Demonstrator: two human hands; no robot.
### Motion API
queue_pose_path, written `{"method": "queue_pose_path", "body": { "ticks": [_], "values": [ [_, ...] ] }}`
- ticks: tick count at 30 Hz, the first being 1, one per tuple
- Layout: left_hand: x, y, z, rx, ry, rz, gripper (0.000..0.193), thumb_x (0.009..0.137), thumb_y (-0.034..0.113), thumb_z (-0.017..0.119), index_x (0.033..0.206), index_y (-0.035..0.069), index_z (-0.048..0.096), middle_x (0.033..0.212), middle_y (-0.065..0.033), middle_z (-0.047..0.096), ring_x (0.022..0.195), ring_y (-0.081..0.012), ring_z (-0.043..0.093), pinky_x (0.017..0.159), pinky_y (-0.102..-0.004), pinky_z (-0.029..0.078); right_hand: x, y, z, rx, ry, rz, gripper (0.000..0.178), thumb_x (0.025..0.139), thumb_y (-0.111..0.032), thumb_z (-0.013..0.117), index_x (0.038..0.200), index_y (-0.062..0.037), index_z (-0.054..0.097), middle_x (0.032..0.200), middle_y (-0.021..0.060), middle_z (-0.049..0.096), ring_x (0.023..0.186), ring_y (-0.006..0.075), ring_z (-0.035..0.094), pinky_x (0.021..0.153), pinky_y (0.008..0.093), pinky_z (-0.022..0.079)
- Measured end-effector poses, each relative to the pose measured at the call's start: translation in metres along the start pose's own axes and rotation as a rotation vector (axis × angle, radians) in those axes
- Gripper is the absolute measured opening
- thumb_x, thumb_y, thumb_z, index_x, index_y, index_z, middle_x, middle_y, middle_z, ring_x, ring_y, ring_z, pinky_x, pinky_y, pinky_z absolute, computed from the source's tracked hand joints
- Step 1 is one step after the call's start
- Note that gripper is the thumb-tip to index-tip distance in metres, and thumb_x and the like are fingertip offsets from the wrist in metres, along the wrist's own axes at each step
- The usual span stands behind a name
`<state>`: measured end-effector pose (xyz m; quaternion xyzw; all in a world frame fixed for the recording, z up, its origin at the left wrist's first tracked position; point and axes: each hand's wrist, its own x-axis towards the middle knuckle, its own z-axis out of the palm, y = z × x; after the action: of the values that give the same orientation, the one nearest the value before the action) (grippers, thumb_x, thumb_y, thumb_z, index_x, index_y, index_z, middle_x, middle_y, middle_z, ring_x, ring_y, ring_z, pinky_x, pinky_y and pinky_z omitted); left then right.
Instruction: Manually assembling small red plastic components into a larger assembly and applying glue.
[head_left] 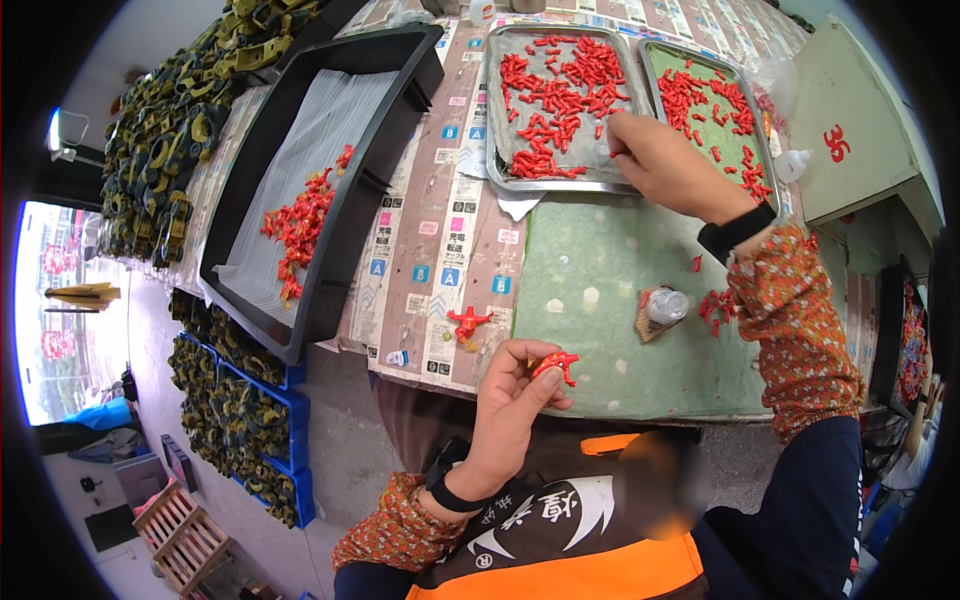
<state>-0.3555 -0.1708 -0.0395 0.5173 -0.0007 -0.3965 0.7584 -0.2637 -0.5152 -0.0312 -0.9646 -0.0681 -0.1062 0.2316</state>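
My left hand [518,405] is closed, pinching a small red toy figure [556,368] with a little yellow on it, above the front edge of the table. My right hand [665,165] reaches over the near right corner of a metal tray [490,120] strewn with small red plastic parts [560,95]. Its fingers are pinched together, and a speck of red shows at their tips; most of that piece is hidden. Another red figure [468,324] lies on the printed table cover, just beyond my left hand.
A long black bin [345,230] at left holds a heap of red-and-yellow figures [298,235]. A second tray [650,60] of red parts stands at right. On the green mat [590,260] are a small clear container [667,305] and loose red pieces [717,308]. Blue crates [300,430] stand below left.
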Motion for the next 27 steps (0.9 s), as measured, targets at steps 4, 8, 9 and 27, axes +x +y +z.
{"method": "queue_pose_path", "body": {
  "ticks": [4,8,9,27],
  "values": [
    [-0.001,0.0,-0.001,-0.013,0.006,0.006,0.023,0.105,0.012,0.064,0.125,0.007,0.055,0.109,-0.0031,0.064,0.088,-0.0087,0.064,0.082,-0.03,0.06,-0.022,-0.032,-0.028,0.318,0.024,0.13,0.014,0.091,0.003,0.064,0.102,-0.0005,0.057,0.088,0.0081,0.06,0.081,0.0184,0.06,0.078,0.032,0.051],
    [-0.001,0.001,0.001,0.001,-0.004,-0.001,0.023,0.105,0.013,0.064,0.125,0.008,0.055,0.107,-0.0022,0.064,0.087,-0.0081,0.065,0.082,-0.029,0.061,-0.069,-0.063,-0.058,0.376,0.092,0.183,0.017,0.088,0.003,0.07,0.104,0.0017,0.064,0.089,0.0042,0.067,0.081,0.011,0.061,0.075,0.0281,0.05],
    [-0.001,-0.001,0.001,0.013,0.004,0.012,0.023,0.105,0.013,0.064,0.125,0.008,0.055,0.107,-0.0019,0.064,0.087,-0.0078,0.065,0.081,-0.0287,0.061,-0.082,-0.07,-0.06,0.372,0.08,0.198,0.017,0.088,0.003,0.07,0.104,0.0017,0.064,0.089,0.0042,0.067,0.081,0.011,0.061,0.075,0.0281,0.05],
    [-0.01,-0.017,0.034,0.367,-0.253,0.098,0.023,0.102,0.002,0.065,0.122,0.002,0.054,0.115,-0.0053,0.062,0.101,-0.0093,0.067,0.08,-0.023,0.056,-0.179,-0.196,-0.016,0.239,0.132,0.219,0.023,0.081,0.006,0.075,0.097,-0.0021,0.061,0.084,0.0128,0.061,0.071,0.0333,0.064,0.059,0.0418,0.05]
  ]
}}
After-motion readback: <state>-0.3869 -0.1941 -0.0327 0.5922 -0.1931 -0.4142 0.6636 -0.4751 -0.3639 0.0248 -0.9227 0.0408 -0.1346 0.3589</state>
